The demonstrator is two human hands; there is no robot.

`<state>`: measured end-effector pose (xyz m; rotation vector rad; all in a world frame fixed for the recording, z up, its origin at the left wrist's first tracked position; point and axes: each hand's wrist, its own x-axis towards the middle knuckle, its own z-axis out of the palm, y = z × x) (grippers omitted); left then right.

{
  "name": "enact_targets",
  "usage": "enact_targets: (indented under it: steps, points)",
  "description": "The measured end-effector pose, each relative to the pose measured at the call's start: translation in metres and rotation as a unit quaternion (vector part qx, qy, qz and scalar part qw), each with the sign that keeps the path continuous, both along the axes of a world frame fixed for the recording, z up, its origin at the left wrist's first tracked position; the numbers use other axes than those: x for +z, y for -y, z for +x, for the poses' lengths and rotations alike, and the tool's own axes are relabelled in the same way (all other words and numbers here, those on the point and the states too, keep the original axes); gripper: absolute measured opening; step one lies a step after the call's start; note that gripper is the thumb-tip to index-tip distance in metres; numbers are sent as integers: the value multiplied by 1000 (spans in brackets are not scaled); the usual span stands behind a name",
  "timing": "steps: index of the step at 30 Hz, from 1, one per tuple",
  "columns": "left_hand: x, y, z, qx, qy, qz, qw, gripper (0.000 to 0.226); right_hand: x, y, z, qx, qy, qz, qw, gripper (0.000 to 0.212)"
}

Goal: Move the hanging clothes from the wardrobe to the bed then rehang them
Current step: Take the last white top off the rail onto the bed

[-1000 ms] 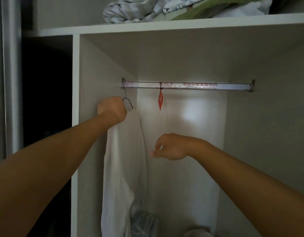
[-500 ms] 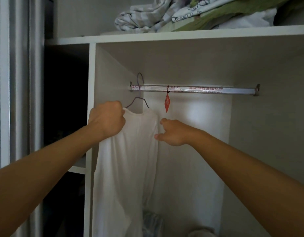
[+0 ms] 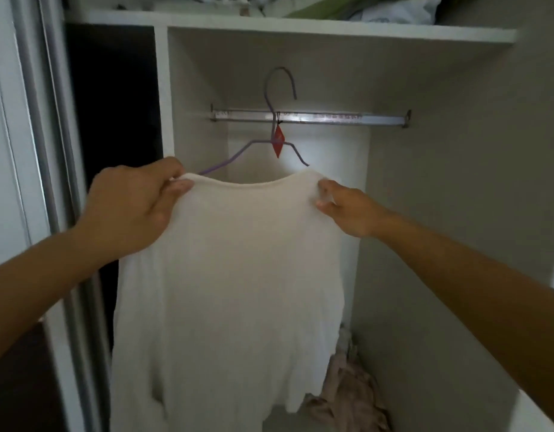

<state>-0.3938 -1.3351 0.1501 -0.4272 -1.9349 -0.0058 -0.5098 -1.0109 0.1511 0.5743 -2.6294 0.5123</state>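
**A:** How far along does this look to you?

**B:** Partway, and I can't say which half. The white built-in wardrobe (image 3: pixel 163 88) has a bare metal clothes rail (image 3: pixel 331 117) running from its left wall to its right wall, carrying only a small red diamond-shaped tag (image 3: pixel 278 145). The one garment in view is the white long knit top (image 3: pixel 232 291), which is on a thin purple wire hanger (image 3: pixel 271 98). The hook stands above the rail, apparently lifted clear of it, so the top is either just coming off or about to go back on. No bed is in view, so I can't judge that leg.

**A:** Left to right, then: how is it held?

**B:** The left hand (image 3: pixel 129 207) has its fingers curled over the top's left shoulder, thumb pressed against the cloth, just below the hanger's left arm. I can't tell whether it grips the wire too.

**A:** And the middle?

**B:** The neckline sags between the hands; the body hangs down toward the wardrobe floor, in front of the opening.

**A:** The other side?

**B:** The right hand (image 3: pixel 350 210) pinches the right shoulder, just below the hanger's right end.

**A:** Anything else?

**B:** A crumpled beige cloth (image 3: pixel 350 391) lies at the floor's right back corner, and folded bedding (image 3: pixel 363 7) sits on the top shelf.
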Motion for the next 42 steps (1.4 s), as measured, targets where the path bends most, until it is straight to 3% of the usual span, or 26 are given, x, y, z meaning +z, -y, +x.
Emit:
enact_targets:
  steps: [4,7,10,13,17,23,32,35,37,42]
  points:
    - [-4,-6,19,-72,3,25,997,36,-9,-22,50,-81,-180,-79,977,51]
    - [-7,-22,29,-134,19,45,990,32,-6,-44,93,-135,-222,-1,966,43]
    - [-10,-45,44,-198,30,57,978,29,-9,-70,136,-141,-186,16,972,18]
    - [-16,-71,60,-239,45,46,969,28,-23,-97,190,-168,-168,-16,971,31]
    - [-25,-107,68,-274,137,53,950,38,-47,-132,260,-201,-128,-61,969,38]
    - [-60,-187,105,-367,252,116,888,27,-80,-181,374,-287,-100,-110,946,28]
    - [-119,-330,236,-474,381,134,782,15,-112,-239,595,-449,-43,-183,874,18]
    - [-129,-376,279,-507,404,108,754,3,-124,-251,665,-499,-30,-189,845,23]
    - [-135,-405,308,-528,408,85,740,14,-131,-257,709,-525,-24,-203,826,24]
    - [-150,-477,389,-576,436,39,690,8,-147,-264,812,-615,-22,-223,756,25]
